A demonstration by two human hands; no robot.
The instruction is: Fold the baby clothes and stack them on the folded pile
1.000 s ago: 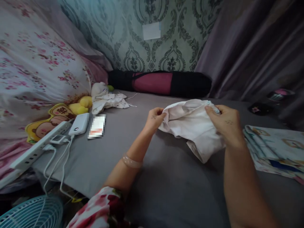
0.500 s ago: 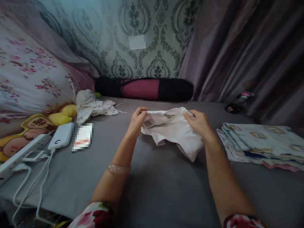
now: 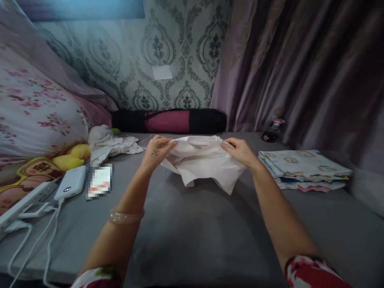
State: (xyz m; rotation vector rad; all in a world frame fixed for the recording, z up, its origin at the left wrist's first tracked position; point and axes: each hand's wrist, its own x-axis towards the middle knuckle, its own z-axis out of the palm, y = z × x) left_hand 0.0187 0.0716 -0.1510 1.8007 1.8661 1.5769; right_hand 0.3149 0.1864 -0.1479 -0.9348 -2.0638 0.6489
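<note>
White shirt (image 3: 207,163) — light and soft, we judge, best held at its shoulders, where our left fingers (image 3: 163,141) and right fingers (image 3: 228,147) pinch closed.

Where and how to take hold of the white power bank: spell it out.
Grip the white power bank across its two long edges, towards the far end, coming down from above. It lies broad face up, with a slim, boxy body, and the white cable leaves its near end, so a grip there would likely catch the plug.
</note>
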